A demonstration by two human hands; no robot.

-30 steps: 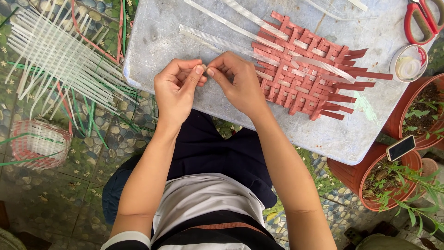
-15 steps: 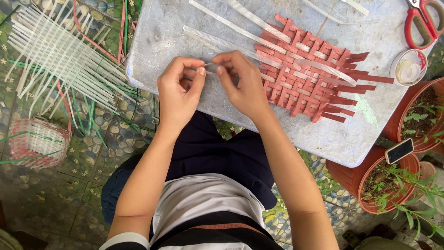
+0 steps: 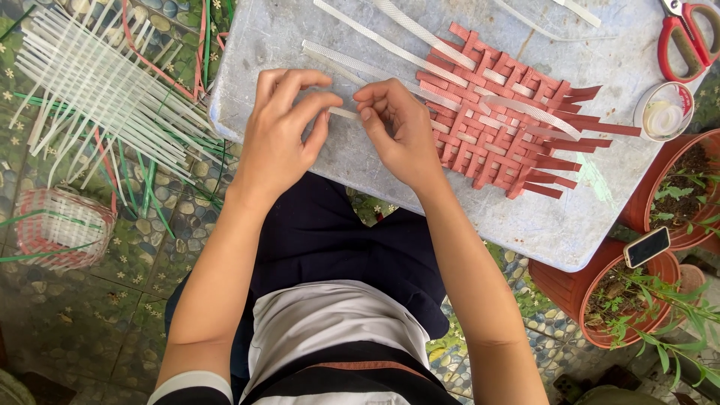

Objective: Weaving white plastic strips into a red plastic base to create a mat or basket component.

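I pinch a thin white strip (image 3: 343, 113) between my two hands just above the near edge of the grey slab (image 3: 285, 30). My left hand (image 3: 281, 131) has its thumb and forefinger closed on the strip's left end, the other fingers curled loosely above it. My right hand (image 3: 397, 127) is closed on the strip from the other side, fingertips pressed together, so only a short piece shows in the gap between my hands. Just right of my right hand the red woven mat (image 3: 499, 112) lies flat on the slab with white strips threaded through it. Red-handled scissors (image 3: 686, 37) and a roll of clear tape (image 3: 664, 112) sit at the slab's far right. A bundle of white strips (image 3: 97, 97) lies on the ground to my left.
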